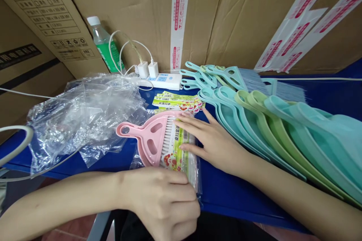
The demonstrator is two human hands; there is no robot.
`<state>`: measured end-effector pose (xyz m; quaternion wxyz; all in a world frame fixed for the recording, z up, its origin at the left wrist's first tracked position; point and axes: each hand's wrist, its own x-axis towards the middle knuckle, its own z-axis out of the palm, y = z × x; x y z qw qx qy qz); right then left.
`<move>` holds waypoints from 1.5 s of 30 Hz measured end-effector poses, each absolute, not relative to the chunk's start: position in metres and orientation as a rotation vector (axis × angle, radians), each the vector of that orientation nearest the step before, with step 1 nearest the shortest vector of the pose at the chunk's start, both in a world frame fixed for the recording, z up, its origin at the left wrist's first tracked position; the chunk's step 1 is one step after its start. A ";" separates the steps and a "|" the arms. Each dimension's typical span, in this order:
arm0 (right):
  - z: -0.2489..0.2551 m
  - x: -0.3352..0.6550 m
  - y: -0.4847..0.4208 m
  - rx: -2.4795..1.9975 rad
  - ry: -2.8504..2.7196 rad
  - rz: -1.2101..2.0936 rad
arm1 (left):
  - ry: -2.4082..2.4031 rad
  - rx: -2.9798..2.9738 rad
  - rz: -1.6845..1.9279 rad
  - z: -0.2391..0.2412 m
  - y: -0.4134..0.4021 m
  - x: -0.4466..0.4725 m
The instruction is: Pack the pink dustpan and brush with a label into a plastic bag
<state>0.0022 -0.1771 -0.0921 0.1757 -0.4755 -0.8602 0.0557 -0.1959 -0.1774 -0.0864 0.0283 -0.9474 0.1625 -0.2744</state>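
Note:
A pink brush and dustpan set [152, 139] lies on the blue table [226, 192] inside a clear bag with a green printed label card [178, 147]. My right hand [209, 141] rests flat on the bagged set, fingers stretched out over the label. My left hand [166, 199] is closed at the bag's near edge, fingers curled and pinching the plastic there. A small stack of green label cards [178, 101] lies just behind the set.
Crumpled clear plastic bags [85, 116] pile up at the left. Teal and green dustpans [283, 131] and brushes [226, 77] lie in rows at the right. A power strip [165, 81] with chargers, a green bottle [104, 47] and cardboard boxes [135, 7] stand behind.

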 end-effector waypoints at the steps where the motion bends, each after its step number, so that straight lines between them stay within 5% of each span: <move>1: -0.092 0.002 -0.176 -1.344 -2.430 0.139 | 0.498 -2.926 -0.847 -0.087 -0.177 -0.196; 38: -0.087 0.013 -0.159 -1.408 -2.315 -0.063 | 0.602 -3.076 -0.872 -0.092 -0.180 -0.203; 45: -0.078 0.016 -0.173 -1.316 -2.335 -0.376 | 0.543 -3.058 -0.933 -0.095 -0.180 -0.202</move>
